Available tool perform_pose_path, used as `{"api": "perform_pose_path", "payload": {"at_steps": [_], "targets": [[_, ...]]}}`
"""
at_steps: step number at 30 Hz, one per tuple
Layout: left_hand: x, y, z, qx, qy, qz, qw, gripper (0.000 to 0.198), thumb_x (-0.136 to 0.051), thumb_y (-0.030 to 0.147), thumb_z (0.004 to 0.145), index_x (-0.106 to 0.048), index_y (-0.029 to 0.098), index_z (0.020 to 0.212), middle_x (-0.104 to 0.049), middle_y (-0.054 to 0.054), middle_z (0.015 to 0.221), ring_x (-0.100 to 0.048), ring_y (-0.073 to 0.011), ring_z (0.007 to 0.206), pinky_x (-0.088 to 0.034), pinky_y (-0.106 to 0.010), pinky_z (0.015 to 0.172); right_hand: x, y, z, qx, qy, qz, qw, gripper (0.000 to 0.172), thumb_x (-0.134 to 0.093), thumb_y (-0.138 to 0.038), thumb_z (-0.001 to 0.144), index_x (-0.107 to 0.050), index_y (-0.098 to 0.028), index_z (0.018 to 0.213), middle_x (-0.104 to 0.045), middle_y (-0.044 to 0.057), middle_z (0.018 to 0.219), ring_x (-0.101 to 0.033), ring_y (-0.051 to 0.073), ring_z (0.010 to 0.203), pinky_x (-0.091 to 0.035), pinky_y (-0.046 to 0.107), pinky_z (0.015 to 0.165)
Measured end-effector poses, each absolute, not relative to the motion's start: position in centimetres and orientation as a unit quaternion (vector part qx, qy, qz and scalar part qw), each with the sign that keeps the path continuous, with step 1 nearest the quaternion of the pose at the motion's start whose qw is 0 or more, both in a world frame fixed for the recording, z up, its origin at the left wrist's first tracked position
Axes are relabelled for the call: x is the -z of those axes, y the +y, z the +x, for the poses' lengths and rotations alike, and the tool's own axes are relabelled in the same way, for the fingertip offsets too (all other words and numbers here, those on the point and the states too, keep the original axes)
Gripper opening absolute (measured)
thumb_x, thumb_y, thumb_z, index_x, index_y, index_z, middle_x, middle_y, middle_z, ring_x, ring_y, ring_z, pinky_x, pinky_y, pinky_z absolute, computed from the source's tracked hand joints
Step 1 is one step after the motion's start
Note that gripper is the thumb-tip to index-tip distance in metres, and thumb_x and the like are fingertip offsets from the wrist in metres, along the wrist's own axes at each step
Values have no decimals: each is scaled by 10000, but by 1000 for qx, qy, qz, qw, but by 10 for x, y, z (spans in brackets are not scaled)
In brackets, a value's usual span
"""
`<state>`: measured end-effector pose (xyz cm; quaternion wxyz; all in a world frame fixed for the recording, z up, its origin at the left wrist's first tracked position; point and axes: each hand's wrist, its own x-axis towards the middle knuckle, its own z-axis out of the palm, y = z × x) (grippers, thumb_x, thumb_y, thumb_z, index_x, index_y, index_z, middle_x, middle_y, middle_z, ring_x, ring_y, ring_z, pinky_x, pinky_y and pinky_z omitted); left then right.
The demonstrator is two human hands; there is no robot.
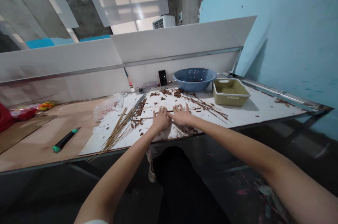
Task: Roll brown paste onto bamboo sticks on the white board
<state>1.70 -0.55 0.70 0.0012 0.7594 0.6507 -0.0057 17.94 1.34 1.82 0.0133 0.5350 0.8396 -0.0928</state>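
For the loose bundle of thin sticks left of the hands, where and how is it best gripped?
Probably near its lower ends, with the left hand coming from the front. The bundle of thin sticks lies slantwise, and several near ends jut past the front edge of the white tabletop, so fingers could likely reach underneath.

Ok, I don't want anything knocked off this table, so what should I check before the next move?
1. Left hand and right hand palm-down, fingers spread: ok.
2. Left hand pressing the thin stick beside it: cannot tell.
3. Stick bundle wholly on the table: not ok, ends jut past the front edge.
4. Blue basin upright: ok.
5. Olive bin upright, apart from both hands: ok.
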Motion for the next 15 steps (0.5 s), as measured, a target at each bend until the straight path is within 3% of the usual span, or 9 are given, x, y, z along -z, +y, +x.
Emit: {"api": "perform_pose_path", "payload": {"at_steps": [5,11,15], "targets": [[6,-20,8,-3,641,767,-17,707,-276,413,1141,-326,165,1801,-310,-129,1866,-205,-349,1758,-149,-624,1417,-9,-11,190,65,844,532,1,898,-136,-725,1120,-250,-178,1824,-211,163,1894,29,442,1761,125,737,1358],[-7,4,15,-28,670,741,4,699,-209,374,1143,-344,158,1794,-270,-127,1879,-167,-367,1763,-164,-677,1402,-21,18,185,68,831,551,21,847,-255,-722,1116,-185,-282,1836,-175,150,1906,-4,484,1752,137,831,1299],[1,-11,12,-27,666,746,-7,696,-222,394,1149,-359,153,1788,-321,-135,1862,-168,-375,1762,-120,-692,1405,-11,4,196,51,852,520,25,803,-257,-696,1124,-259,-303,1825,-190,138,1905,-30,480,1754,107,829,1314]]}}
